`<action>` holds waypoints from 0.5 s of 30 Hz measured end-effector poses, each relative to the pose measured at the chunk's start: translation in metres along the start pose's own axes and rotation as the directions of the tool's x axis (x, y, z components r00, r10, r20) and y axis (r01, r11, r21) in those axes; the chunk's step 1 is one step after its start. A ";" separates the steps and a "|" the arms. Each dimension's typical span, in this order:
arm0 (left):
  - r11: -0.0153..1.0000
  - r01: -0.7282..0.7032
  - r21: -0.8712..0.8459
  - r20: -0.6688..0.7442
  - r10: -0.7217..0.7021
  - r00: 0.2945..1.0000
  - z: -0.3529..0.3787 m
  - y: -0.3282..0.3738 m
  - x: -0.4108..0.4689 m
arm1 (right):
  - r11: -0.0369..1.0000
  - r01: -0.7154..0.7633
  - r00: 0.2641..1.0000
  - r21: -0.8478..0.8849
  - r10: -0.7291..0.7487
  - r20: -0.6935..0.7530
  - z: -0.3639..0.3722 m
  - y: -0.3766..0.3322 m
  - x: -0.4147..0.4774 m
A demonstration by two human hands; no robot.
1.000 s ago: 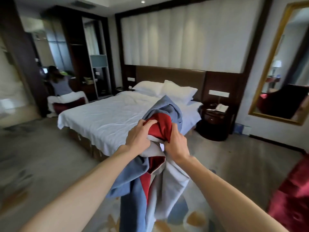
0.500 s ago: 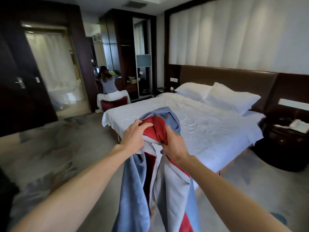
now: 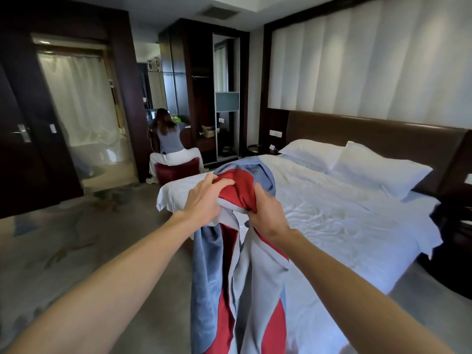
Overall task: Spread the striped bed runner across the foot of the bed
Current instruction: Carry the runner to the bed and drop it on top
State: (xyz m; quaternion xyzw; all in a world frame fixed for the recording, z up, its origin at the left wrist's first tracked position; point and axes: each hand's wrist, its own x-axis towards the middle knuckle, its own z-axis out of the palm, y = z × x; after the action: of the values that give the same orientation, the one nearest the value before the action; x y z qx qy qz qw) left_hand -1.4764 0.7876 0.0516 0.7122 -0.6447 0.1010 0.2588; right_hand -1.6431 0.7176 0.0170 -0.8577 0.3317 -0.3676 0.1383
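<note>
The striped bed runner (image 3: pixel 237 284), blue, red and pale grey, hangs bunched in front of me, its lower part trailing out of the bottom of the view. My left hand (image 3: pixel 204 200) grips the bunched top from the left. My right hand (image 3: pixel 267 213) grips it from the right, fingers curled into the red fold. Both hands are held above the near corner of the bed (image 3: pixel 344 226), whose white sheet is wrinkled. Two white pillows (image 3: pixel 357 164) lie against the dark headboard.
A person (image 3: pixel 169 146) sits with their back to me on a red stool (image 3: pixel 176 169) beyond the bed's far corner, by a dark wardrobe (image 3: pixel 204 85). A dark door (image 3: pixel 23 139) stands at left. A dark nightstand (image 3: pixel 457 226) is at right. Patterned carpet (image 3: pixel 63 238) covers the floor.
The view has swung left and moved closer along the bed; the bed now lies to my right. Both hands keep the same hold on the bunched runner.
</note>
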 end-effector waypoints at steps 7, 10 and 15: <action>0.998 -0.069 0.006 -0.050 0.069 0.996 0.015 -0.083 0.113 | 0.999 -0.013 0.998 -0.030 0.011 -0.060 0.050 0.015 0.122; 0.996 -0.084 0.004 -0.039 0.084 0.996 0.029 -0.114 0.158 | 0.999 -0.022 0.997 -0.044 0.019 -0.078 0.073 0.029 0.168; 0.993 -0.115 0.022 -0.019 0.115 0.993 0.059 -0.169 0.232 | 0.998 -0.014 0.995 -0.059 0.008 -0.103 0.120 0.059 0.240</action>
State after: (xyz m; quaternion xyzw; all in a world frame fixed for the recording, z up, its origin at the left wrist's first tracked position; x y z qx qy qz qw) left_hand -1.2894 0.5633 0.0724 0.6754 -0.6809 0.1296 0.2518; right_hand -1.4616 0.5114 0.0349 -0.8397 0.3539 -0.4002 0.0974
